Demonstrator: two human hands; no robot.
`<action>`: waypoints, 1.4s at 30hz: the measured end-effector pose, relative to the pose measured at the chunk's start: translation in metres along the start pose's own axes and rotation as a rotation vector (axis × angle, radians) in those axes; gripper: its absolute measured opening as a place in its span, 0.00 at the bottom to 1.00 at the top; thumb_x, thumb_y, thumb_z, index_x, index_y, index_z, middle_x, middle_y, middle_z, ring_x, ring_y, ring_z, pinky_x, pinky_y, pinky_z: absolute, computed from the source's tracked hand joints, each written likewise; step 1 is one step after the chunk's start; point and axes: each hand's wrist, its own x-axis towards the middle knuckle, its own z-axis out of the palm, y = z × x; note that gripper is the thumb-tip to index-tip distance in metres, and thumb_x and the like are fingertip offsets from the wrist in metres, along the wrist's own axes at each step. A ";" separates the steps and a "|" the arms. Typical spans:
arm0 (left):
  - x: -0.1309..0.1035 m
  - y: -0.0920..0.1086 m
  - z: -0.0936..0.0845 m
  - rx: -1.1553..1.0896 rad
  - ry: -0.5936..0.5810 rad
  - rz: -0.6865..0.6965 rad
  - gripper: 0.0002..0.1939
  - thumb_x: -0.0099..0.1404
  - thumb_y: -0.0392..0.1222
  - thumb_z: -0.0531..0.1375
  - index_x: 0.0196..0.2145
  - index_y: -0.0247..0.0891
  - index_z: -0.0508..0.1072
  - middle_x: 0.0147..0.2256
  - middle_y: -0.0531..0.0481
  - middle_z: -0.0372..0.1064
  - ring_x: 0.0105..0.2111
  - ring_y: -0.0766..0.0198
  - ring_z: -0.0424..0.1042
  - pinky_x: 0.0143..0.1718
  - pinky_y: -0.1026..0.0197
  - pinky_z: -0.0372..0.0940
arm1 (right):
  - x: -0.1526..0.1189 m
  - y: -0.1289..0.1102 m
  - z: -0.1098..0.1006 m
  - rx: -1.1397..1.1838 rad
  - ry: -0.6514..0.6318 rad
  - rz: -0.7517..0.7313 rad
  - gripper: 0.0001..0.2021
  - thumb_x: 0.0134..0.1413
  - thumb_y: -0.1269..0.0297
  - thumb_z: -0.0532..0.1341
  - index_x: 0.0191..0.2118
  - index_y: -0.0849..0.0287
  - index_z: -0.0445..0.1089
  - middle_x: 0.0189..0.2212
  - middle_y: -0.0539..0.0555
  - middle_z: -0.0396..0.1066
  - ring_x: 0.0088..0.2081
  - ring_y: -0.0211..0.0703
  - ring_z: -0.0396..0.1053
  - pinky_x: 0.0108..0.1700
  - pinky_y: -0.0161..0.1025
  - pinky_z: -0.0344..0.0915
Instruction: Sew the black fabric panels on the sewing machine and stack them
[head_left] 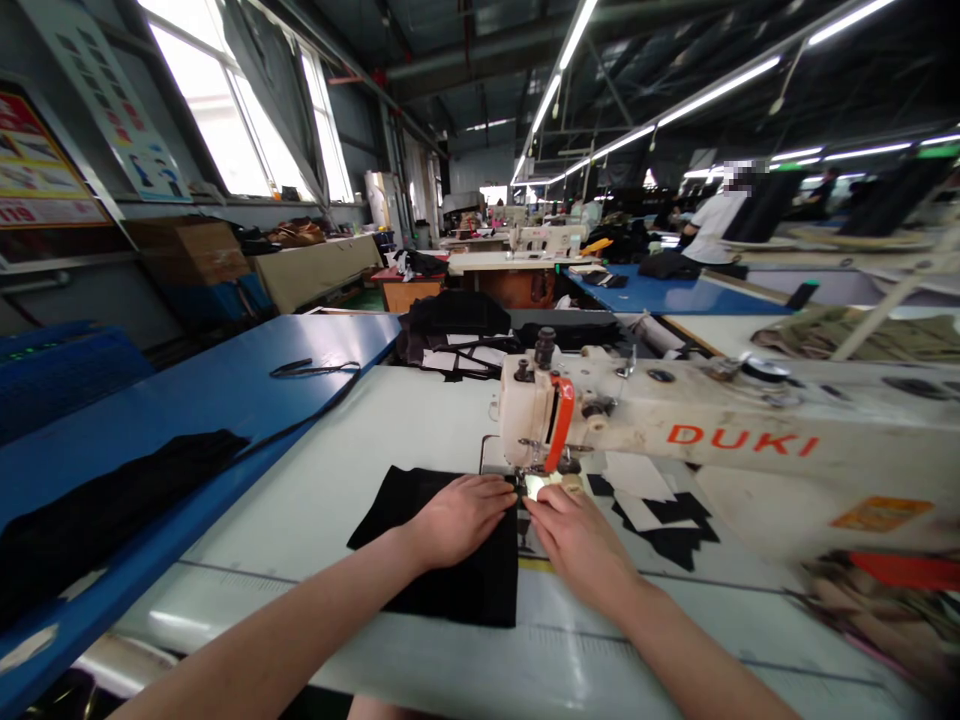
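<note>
A black fabric piece (472,585) lies flat on the pale sewing table (300,500), its right edge running up to the needle area of a white sewing machine (637,400). My left hand (465,515) rests palm down on the fabric, fingers stretched together toward the presser foot. Just right of the needle, my right hand (574,530) has its fingers closed and their tips by the fabric's edge; what they pinch, if anything, is too small to make out. Both hands' fingertips nearly meet below the orange lever (559,425).
Black and white scraps (664,515) lie under the machine arm. A blue table (187,400) on the left holds black cloth (112,500) and a strap. Dark fabric (457,325) is piled behind. A person in white (709,225) is at the back right.
</note>
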 end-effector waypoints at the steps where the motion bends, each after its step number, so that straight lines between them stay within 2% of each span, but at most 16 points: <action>1: 0.001 -0.001 0.000 -0.003 -0.004 0.003 0.17 0.70 0.39 0.48 0.54 0.40 0.66 0.53 0.47 0.66 0.55 0.59 0.62 0.56 0.54 0.58 | 0.000 0.000 0.000 -0.003 -0.001 0.006 0.09 0.58 0.73 0.52 0.38 0.58 0.69 0.33 0.54 0.65 0.36 0.43 0.62 0.40 0.41 0.59; 21: 0.003 -0.007 0.002 -0.021 -0.012 0.001 0.17 0.69 0.38 0.48 0.54 0.41 0.65 0.54 0.48 0.65 0.56 0.60 0.61 0.58 0.54 0.56 | 0.000 0.003 0.005 -0.012 -0.061 0.045 0.10 0.60 0.72 0.50 0.41 0.59 0.67 0.39 0.57 0.65 0.37 0.44 0.63 0.41 0.42 0.59; 29: 0.004 -0.006 -0.002 0.016 -0.032 0.015 0.17 0.69 0.38 0.48 0.53 0.38 0.66 0.54 0.47 0.64 0.56 0.60 0.61 0.58 0.55 0.56 | -0.002 0.002 0.003 -0.031 -0.055 0.056 0.11 0.60 0.73 0.49 0.41 0.58 0.68 0.36 0.56 0.65 0.36 0.44 0.62 0.40 0.42 0.58; 42: 0.017 -0.024 0.000 0.037 -0.014 0.028 0.16 0.70 0.38 0.47 0.51 0.39 0.68 0.53 0.46 0.66 0.55 0.60 0.63 0.57 0.55 0.58 | -0.006 0.002 0.005 0.024 0.001 0.110 0.11 0.59 0.73 0.52 0.42 0.57 0.70 0.36 0.55 0.66 0.40 0.46 0.59 0.44 0.43 0.58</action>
